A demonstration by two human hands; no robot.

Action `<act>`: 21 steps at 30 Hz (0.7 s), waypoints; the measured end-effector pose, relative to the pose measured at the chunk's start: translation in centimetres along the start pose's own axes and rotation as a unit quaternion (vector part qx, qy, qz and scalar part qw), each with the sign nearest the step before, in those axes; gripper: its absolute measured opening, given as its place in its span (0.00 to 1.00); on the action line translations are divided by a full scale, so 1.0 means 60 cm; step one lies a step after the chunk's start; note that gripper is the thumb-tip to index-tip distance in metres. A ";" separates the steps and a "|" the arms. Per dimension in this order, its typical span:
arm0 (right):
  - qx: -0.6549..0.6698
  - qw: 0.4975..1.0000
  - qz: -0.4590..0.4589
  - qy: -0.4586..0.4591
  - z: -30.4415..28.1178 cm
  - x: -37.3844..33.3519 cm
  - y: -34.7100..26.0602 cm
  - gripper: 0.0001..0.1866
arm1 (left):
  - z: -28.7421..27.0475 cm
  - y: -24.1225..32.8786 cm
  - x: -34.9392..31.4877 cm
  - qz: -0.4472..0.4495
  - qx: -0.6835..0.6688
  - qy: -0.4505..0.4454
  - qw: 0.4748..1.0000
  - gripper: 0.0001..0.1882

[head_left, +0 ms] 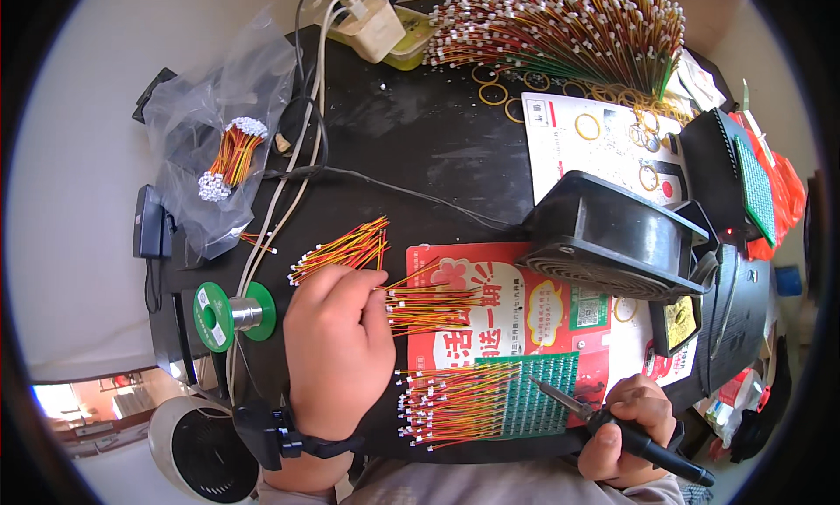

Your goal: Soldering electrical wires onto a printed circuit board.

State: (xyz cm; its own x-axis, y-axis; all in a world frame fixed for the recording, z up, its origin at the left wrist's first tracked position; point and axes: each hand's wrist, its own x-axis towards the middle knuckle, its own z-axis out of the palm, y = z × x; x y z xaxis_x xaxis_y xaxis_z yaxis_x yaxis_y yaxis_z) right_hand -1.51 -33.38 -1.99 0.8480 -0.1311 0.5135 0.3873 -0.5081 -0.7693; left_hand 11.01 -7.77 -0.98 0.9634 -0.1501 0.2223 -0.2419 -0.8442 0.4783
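Note:
My right hand (632, 431) grips a soldering iron (643, 448) by its black handle, its metal tip pointing up and left over a green circuit board (547, 396). Rows of red and yellow wires (455, 404) with white connectors run from the board's left part. Thumb and fingers of my left hand (343, 334) are closed at the edge of some loose red and yellow wires (429, 311), with wire at the fingertips. Just beyond that hand lies another pile of wires (346, 247). Board and loose wires rest on a red printed sheet (437, 352).
A solder spool (249, 314) stands left of my left hand. Beyond the board sit a black fan (617, 234) and a small tray (678, 323). A large wire bundle (569, 32) fills the far right. Cables (302, 146) cross near a plastic bag (184, 129).

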 end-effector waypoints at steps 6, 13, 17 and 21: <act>0.006 1.000 -0.020 -0.023 -0.006 0.006 0.000 0.12 | 0.004 0.001 0.009 0.047 -0.020 -0.023 0.998 0.08; 0.002 0.999 -0.013 -0.048 -0.008 0.010 -0.001 0.12 | -0.004 0.005 0.010 0.067 0.004 -0.068 0.995 0.05; 0.004 0.999 -0.016 -0.032 -0.013 0.011 -0.005 0.12 | -0.024 0.011 0.007 0.078 0.002 -0.074 0.994 0.06; 0.001 0.999 -0.007 -0.041 -0.014 0.012 -0.004 0.13 | -0.030 0.020 -0.003 0.060 -0.075 -0.064 0.993 0.08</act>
State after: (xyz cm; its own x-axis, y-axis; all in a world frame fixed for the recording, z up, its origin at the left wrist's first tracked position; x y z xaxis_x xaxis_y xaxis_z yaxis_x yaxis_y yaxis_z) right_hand -1.30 -34.09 -1.11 0.8692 -0.0533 0.4916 0.4003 -0.5078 -0.7628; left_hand 10.32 -7.84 1.10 0.9307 -0.3185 0.1798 -0.3620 -0.7316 0.5776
